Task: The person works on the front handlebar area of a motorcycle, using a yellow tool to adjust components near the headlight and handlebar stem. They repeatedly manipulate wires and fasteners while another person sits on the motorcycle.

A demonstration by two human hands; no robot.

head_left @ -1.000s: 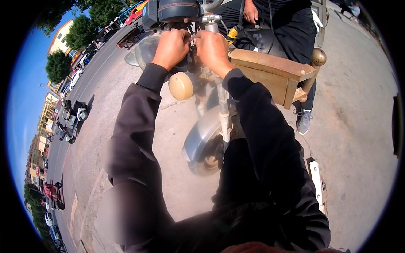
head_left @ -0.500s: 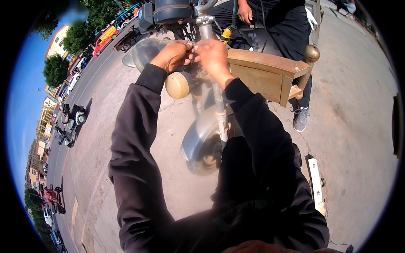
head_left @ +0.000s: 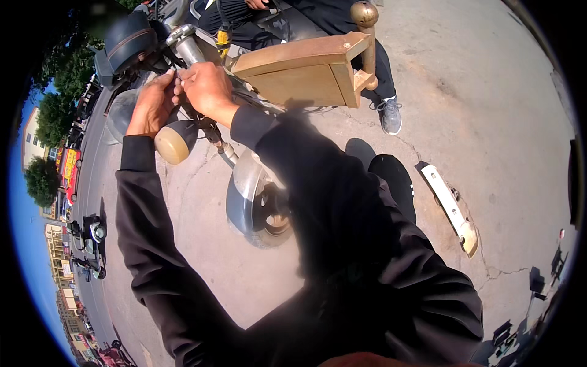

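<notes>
Both my hands are raised together at the front of a vehicle, just below its metal fork tube [head_left: 191,50]. My left hand [head_left: 151,105] is closed in a pinch, its fingertips beside those of my right hand. My right hand [head_left: 206,92] pinches at the same spot; whatever lies between the fingertips is too small to make out. Right under my left hand is a round turn-signal lamp [head_left: 173,144] with a cream lens and dark housing. A grey, dome-shaped part [head_left: 120,115] sits behind my left wrist. Lower down is the front wheel's mudguard [head_left: 239,192].
A tan-gold panel [head_left: 293,79] with a ball-topped post [head_left: 364,14] juts out right of my hands. Behind it sits a person in black trousers, a grey shoe [head_left: 389,116] on the pavement. A yellow-handled tool [head_left: 223,41] hangs nearby. A white strip [head_left: 448,199] lies on the ground.
My view has swung to the right, so the vehicle and my hands appear farther left. Both hands are still pinched together at the fork, and more of the white strip shows.
</notes>
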